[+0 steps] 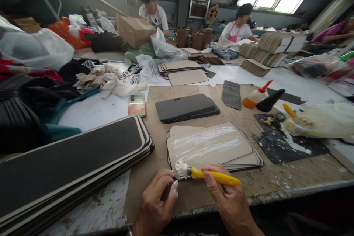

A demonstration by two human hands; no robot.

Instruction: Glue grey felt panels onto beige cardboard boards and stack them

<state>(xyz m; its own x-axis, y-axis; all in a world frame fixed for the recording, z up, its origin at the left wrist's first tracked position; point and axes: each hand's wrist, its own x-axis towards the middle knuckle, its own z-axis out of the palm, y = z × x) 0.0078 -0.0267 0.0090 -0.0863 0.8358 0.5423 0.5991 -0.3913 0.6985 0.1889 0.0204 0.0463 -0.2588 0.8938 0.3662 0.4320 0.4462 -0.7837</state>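
My right hand (228, 193) grips a brush (215, 176) by its yellow handle, and the bristles are thick with white paste. The bristles rest at the near left corner of a beige rounded panel (212, 147), which is streaked with white glue and lies on a small stack of similar panels. At that same corner, my left hand (159, 199) has its fingers curled, with white glue on a fingertip. Its fingertips are close to the panel's edge; whether they pinch it I cannot make out. Behind the stack lie dark grey panels (188, 107).
Long black panels (83, 155) are stacked at left. At right are a glue-smeared black sheet (287, 143), a plastic bag of paste (326, 120) and an orange glue bottle (256, 96). More beige panels (188, 77) lie farther back. Several people work across the table.
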